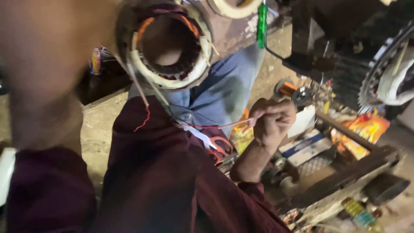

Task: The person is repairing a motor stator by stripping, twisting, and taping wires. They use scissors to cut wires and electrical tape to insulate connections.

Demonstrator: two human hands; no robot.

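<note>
Right hand: fingers curled tight, tips pressed together, pinching the end of a thin pale-pink wire.
Wire: runs taut from the pinched fingertips leftward and up toward the stator; a second red strand hangs loose below the stator, well away from the fingers.
Stator: round motor core with copper windings in its slots and pale insulating strips at the rim; up and left of the right fingers, well apart from them.
Left hand: cannot tell; only a large blurred forearm fills the left side, fingers not visible.
Scissors: orange-handled, lying on the maroon lap cloth, just below and left of the right fingers.
Screwdriver: green translucent handle, above the right fingers, near the stator's right side.
Copper wire spool: just above the right knuckles.
Wooden tray: right of and below the wrist, crowded with boxes, packets and small parts.
</note>
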